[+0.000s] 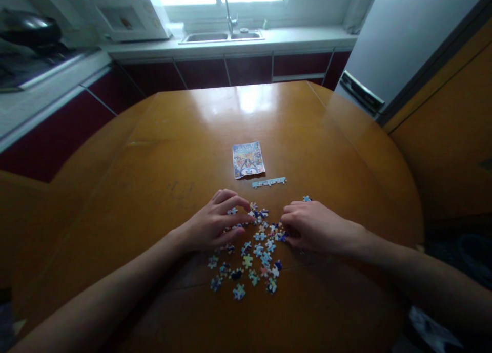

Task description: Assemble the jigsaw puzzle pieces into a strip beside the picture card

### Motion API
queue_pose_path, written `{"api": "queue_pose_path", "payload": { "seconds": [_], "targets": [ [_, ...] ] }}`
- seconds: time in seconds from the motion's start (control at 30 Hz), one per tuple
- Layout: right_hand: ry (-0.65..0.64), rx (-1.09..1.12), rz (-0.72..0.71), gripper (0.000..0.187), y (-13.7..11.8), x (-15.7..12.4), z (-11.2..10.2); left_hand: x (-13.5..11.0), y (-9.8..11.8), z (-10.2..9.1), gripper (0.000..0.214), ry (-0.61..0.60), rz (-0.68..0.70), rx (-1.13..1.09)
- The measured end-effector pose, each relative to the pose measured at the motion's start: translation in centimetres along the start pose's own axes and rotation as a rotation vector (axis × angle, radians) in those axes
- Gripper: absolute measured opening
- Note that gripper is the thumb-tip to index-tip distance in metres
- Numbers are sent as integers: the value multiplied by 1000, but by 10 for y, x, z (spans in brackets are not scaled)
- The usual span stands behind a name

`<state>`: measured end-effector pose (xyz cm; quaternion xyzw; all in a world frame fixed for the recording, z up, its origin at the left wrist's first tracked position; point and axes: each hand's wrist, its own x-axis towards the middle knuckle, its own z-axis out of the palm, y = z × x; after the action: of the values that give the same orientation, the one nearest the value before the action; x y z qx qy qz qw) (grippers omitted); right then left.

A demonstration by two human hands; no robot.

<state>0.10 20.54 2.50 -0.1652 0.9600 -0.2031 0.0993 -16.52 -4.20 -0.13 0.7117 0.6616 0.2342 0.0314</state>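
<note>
Loose jigsaw puzzle pieces (259,250) lie scattered on the wooden table in front of me. Over the left side of the pile is my left hand (219,220), its fingers spread and bent, the tips at the pieces; nothing shows in its grasp. At the pile's right edge rests my right hand (311,225), fingers curled in with the tips down by the pieces. Whatever they may pinch is hidden. Just beyond the hands lies a joined strip of puzzle pieces (269,182). Behind it sits a colourful picture sheet (248,160).
The wooden table (172,153) has a rounded edge. Past it run a counter with a sink (207,37) and a white microwave (125,17). A dark pan (28,27) stands on the stove at left, and a fridge (415,40) at right.
</note>
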Motion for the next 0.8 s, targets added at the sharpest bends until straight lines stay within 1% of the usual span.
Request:
{"api": "queue_pose_path", "payload": {
  "seconds": [0.13, 0.27, 0.43, 0.6, 0.8],
  "targets": [
    [-10, 36, 11, 4, 4, 1, -3, 3, 2, -1, 33, 31, 14, -15],
    [-29, 87, 26, 4, 7, 1, -5, 2, 1, 0, 34, 26, 7, -18],
    [-5, 84, 49, 2, 9, 0, -3, 2, 0, 1, 34, 28, 9, -24],
    [5, 95, 16, 5, 9, 1, -2, 2, 1, 0, 34, 27, 8, -33],
    [-31, 100, 0, 7, 7, 1, -8, 1, -1, 1, 35, 19, 4, -34]
  ]
}}
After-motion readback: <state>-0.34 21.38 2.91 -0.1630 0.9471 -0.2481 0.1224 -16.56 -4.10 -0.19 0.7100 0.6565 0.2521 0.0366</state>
